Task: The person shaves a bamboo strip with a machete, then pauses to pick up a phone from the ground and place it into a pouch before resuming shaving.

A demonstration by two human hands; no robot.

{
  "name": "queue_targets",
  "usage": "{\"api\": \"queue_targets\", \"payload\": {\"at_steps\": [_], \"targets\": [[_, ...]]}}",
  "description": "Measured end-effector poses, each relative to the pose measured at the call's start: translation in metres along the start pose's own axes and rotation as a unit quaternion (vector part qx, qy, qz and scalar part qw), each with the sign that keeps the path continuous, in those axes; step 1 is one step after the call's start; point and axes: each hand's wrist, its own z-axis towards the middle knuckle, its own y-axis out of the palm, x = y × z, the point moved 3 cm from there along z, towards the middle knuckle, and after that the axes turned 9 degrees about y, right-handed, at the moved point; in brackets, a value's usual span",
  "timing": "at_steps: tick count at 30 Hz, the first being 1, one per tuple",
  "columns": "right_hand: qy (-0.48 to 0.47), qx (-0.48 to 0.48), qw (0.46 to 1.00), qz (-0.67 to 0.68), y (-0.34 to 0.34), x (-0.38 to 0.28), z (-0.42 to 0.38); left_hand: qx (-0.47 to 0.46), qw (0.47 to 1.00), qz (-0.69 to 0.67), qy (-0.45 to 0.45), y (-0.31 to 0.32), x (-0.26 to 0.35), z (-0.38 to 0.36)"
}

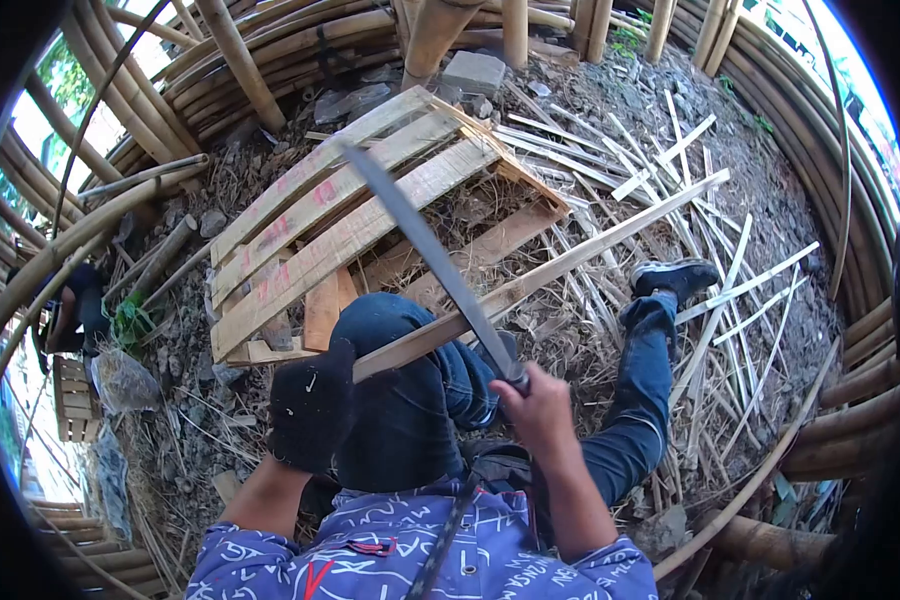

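Observation:
My left hand (312,408), in a black glove, is closed around the near end of a long wooden strip (570,258). The strip slants over my bent knee, its far end up and to the right. Bare, my right hand (540,408) grips the dark handle of a machete (432,250). The long grey blade points up and left, crossing over the strip in this view. Just beyond my knee lies a wooden crate (340,210) of pale slats with pinkish-red marks.
Thin split strips (740,300) litter the soil on the right around my shoe (674,276). Bamboo poles (240,70) fence the spot. A grey block (473,73) lies beyond the crate. At far left are another person (78,305) and a smaller slatted crate (73,400).

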Motion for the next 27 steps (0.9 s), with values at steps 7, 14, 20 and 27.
{"api": "queue_targets", "payload": {"at_steps": [7, 14, 20, 27], "targets": [[-0.012, 0.048, 0.993, -0.105, -0.013, 0.016, 0.02, -0.008, 0.999, 0.031, 0.022, -0.001, -0.002, 0.0], [-0.002, 0.005, 1.0, 0.009, 0.001, -0.019, 0.009, -0.005, 1.0, 0.02, 0.016, 0.001, -0.005, 0.0], [-0.014, 0.043, 0.997, -0.067, -0.014, 0.008, 0.025, -0.012, 0.999, 0.04, 0.015, 0.003, -0.005, -0.002], [0.007, 0.007, 1.0, -0.003, 0.004, 0.0, 0.011, -0.009, 1.0, 0.027, 0.002, 0.004, -0.011, 0.002]]}}
